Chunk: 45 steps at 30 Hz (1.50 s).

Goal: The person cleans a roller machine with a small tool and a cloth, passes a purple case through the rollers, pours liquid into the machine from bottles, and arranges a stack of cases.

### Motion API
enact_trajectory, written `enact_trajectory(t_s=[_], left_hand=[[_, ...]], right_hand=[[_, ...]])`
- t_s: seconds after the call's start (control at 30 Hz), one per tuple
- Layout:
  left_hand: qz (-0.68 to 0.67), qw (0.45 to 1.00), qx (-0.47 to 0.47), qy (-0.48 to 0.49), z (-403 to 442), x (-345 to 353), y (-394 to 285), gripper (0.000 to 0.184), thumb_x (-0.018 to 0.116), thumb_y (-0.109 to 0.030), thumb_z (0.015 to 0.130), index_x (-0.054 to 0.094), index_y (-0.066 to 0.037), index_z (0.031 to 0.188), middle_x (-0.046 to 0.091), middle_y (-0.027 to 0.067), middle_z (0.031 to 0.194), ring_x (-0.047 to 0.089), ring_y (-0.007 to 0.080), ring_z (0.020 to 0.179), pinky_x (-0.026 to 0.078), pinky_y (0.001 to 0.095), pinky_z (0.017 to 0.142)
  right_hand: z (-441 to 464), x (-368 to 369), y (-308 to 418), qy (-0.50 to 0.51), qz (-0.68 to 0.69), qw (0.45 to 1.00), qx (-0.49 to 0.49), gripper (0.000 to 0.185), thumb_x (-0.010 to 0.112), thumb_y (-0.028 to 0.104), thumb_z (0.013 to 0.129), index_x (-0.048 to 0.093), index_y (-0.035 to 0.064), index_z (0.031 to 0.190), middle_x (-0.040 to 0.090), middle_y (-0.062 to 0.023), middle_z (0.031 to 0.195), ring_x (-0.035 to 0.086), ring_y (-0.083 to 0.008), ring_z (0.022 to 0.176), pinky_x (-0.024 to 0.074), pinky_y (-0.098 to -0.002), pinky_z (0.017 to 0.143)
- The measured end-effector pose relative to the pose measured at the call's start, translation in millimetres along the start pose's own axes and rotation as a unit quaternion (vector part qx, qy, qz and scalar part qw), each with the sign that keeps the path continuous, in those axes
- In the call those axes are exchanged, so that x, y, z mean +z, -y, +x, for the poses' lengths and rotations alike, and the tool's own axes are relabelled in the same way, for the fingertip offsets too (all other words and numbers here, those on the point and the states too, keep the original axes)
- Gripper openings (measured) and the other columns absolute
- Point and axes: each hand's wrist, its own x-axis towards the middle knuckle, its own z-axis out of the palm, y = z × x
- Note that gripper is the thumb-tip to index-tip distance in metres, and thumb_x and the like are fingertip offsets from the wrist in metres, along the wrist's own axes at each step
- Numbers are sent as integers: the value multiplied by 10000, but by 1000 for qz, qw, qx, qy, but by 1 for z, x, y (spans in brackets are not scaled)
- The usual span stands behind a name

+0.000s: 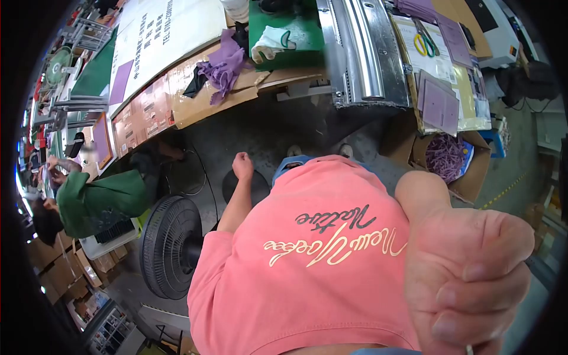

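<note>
My right hand (473, 272) is raised close to the camera on the right, its fingers curled into a fist. A thin pale tip shows below it at the bottom edge; whatever the fist may hold is hidden. Lower down, my left hand (242, 165) hangs beside my body with its fingers curled in, and nothing shows in it. It is above the floor, short of the workbench edge. My pink shirt (319, 284) with lettering fills the middle.
The bench ahead carries purple cloth (223, 65), a white glove (271, 44), and a metal roller machine (368, 53). Scissors (425, 44) and purple sheets (438, 102) lie right of it. A carton of purple strips (448, 157) stands below. A black fan (171, 245) and a person in green (103, 201) are left.
</note>
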Motion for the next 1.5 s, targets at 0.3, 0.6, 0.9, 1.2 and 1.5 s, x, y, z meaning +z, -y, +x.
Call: enact_trajectory(t_s=[0.3, 0.6, 0.9, 1.2, 1.5], left_hand=[[-23, 980, -71, 187, 36, 7, 31, 267, 542, -237, 864, 618, 14, 914, 631, 120, 680, 600, 222, 573, 487, 297, 631], [90, 981, 14, 170, 47, 24, 4, 279, 593, -266, 816, 613, 11, 846, 609, 119, 655, 592, 233, 589, 486, 315, 629], [98, 984, -27, 145, -32, 67, -57, 340, 633, -327, 767, 594, 8, 725, 600, 136, 639, 586, 273, 638, 475, 354, 642], [10, 994, -27, 107, -111, 113, -76, 337, 580, -335, 845, 583, -9, 933, 602, 88, 758, 579, 180, 652, 460, 282, 604], [-22, 990, -89, 105, -188, 129, -28, 292, 615, -274, 815, 604, 9, 886, 628, 127, 764, 593, 231, 625, 482, 324, 597]], right_hand=[[-13, -30, 34, 70, -111, 990, -60, 237, 562, 231, 895, 536, 125, 1105, 581, -35, 843, 509, -143, 671, 432, -258, 654], [-45, -24, 35, -241, 53, 957, -151, 184, 331, 229, 729, 432, 110, 632, 475, -115, 543, 397, -215, 465, 381, -403, 777], [-135, -166, 22, -179, -217, 955, 97, 82, 497, 148, 798, 467, 101, 858, 530, -52, 632, 384, -165, 553, 353, -336, 568], [-219, -253, -20, -289, -91, 916, 261, 158, 487, -40, 765, 544, -19, 910, 522, -95, 692, 399, -177, 586, 387, -313, 579], [-210, -282, -65, -180, -113, 936, 282, 183, 561, -46, 752, 565, -11, 931, 522, -74, 695, 429, -169, 585, 378, -267, 554]])
